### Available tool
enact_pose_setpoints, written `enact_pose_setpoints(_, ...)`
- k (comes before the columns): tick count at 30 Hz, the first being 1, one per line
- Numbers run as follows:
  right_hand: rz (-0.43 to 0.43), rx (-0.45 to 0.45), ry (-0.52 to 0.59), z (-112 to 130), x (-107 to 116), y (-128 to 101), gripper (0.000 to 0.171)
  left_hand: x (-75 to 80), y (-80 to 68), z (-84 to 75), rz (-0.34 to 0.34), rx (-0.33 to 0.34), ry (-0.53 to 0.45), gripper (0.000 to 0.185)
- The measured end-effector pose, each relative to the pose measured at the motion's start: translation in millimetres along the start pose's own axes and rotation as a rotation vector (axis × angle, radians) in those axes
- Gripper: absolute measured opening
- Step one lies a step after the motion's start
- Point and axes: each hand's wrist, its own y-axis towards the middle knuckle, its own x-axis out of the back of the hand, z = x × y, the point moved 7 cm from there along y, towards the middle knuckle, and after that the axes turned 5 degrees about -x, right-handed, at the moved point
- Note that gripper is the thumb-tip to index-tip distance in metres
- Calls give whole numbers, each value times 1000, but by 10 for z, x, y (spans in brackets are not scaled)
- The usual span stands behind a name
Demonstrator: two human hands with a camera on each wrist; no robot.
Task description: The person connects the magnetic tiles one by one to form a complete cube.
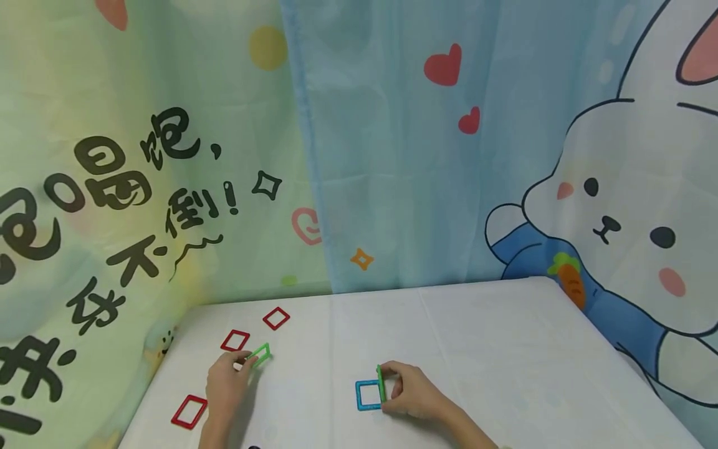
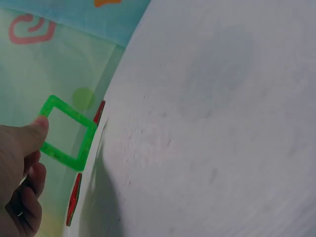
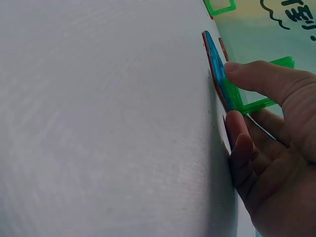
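Observation:
My left hand point(image 1: 224, 386) pinches a green square frame tile point(image 2: 88, 147) between thumb and fingers, raised above the left side of the white table. Toward the table's middle, a blue square frame tile point(image 1: 368, 407) lies flat. A second green square tile point(image 1: 382, 383) stands upright along the blue tile's right edge, gripped by my right hand point(image 1: 415, 393). In the right wrist view, the thumb rests where this green tile point(image 3: 259, 105) and the blue tile point(image 3: 215, 61) meet. The lower fingers are curled close to the tabletop.
Three red square frame tiles lie on the left part of the table: a near one point(image 1: 181, 408), a middle one point(image 1: 241, 332) and a far one point(image 1: 270, 313). A printed curtain point(image 1: 381, 187) hangs behind the white table point(image 1: 505, 349). Something small and dark point(image 1: 254, 447) shows at the bottom edge.

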Motion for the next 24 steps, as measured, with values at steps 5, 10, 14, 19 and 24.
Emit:
enact_pose_setpoints(5, -10, -18, -14, -12, -6, -1, 65, -34, -57, -183, -22, -39, -58, 18)
enact_pose_setpoints(10, -14, -12, 1, -10, -18, -14, 65, -94, -129, -342, 15, -87, -133, 14)
enact_pose_setpoints(14, -11, 4, 10, -15, -17, -20, 64, -160, -168, -439, 42, -119, -173, 12)
enact_pose_setpoints(19, -12, 8, 5, -26, -14, -17, 64, -284, -205, -563, 80, -181, -187, 12)
enact_pose_setpoints(24, -16, -1, 3, -23, -17, -20, 65, -436, -243, -660, 143, -204, -192, 10)
